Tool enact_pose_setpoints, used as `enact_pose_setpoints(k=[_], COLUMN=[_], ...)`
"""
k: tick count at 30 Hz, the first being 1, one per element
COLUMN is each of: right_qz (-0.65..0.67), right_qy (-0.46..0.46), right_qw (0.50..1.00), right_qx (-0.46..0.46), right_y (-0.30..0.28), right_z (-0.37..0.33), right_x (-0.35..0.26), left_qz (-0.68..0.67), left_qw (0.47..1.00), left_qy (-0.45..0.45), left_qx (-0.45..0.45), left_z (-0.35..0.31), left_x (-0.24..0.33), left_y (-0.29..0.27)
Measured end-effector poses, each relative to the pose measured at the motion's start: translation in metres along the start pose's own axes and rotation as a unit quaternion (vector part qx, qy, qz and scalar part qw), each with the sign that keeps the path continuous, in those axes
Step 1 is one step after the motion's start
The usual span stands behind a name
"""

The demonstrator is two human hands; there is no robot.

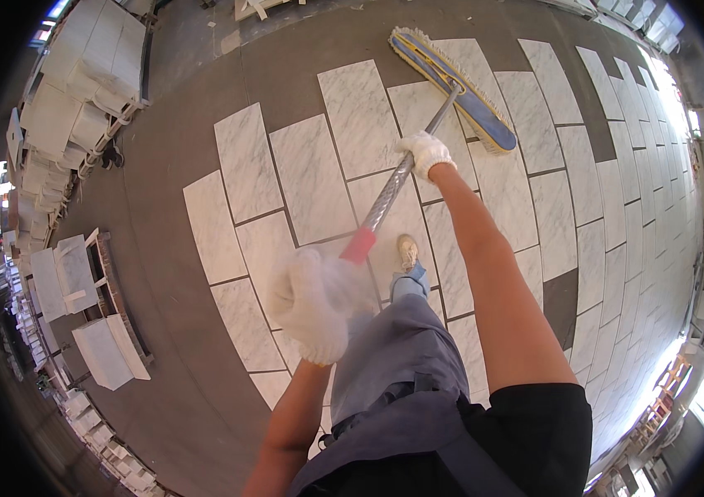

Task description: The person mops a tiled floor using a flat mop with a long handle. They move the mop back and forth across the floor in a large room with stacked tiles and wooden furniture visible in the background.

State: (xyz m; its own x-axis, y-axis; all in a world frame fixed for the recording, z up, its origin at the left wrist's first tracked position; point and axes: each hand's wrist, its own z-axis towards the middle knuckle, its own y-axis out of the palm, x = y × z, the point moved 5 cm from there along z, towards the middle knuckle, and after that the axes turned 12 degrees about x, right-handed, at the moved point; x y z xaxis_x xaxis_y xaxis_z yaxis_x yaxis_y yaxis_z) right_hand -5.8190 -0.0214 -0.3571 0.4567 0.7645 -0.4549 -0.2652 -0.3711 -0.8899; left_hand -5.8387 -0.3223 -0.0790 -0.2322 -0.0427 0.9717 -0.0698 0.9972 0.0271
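Observation:
A long flat dust mop lies out ahead of me, its blue and yellow mop head [474,106] resting on the white marble-look tiles [360,124]. Its silver handle [391,192] slants back toward me and ends in a red grip [358,247]. My right hand [428,154], in a white knit glove, is wrapped around the handle's upper-middle stretch. Nearer my body, my left hand [310,302], also gloved, closes on the end of the handle by the red grip; it is smeared by motion, and its fingers are partly hidden.
Tiles lie in staggered rows with dark gaps over a brown floor [178,331]. At the left stand a low pallet of stacked slabs [107,352] and a taller stack of white slabs [91,74]. My shoe [407,251] is on the tiles.

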Motion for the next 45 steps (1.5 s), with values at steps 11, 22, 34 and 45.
enact_pose_setpoints(k=[11, 22, 34, 45], right_qz=[-0.042, -0.187, -0.092, 0.143], right_qy=[-0.031, -0.033, -0.035, -0.286], right_qw=[0.999, 0.980, 0.995, 0.906], right_qx=[0.009, -0.057, -0.004, -0.278], right_y=[0.049, 0.043, -0.044, 0.032], right_z=[-0.152, -0.038, 0.025, -0.203], right_x=[-0.144, 0.050, 0.158, -0.144], left_qz=[0.174, 0.162, 0.125, 0.385], left_qw=[0.974, 0.977, 0.811, 0.668], left_qy=[0.131, -0.137, -0.485, -0.628], left_qx=[-0.059, -0.031, -0.301, -0.106], left_z=[-0.016, -0.014, -0.028, -0.155], left_x=[0.024, -0.093, -0.118, 0.066], left_y=[-0.191, -0.004, 0.189, -0.204])
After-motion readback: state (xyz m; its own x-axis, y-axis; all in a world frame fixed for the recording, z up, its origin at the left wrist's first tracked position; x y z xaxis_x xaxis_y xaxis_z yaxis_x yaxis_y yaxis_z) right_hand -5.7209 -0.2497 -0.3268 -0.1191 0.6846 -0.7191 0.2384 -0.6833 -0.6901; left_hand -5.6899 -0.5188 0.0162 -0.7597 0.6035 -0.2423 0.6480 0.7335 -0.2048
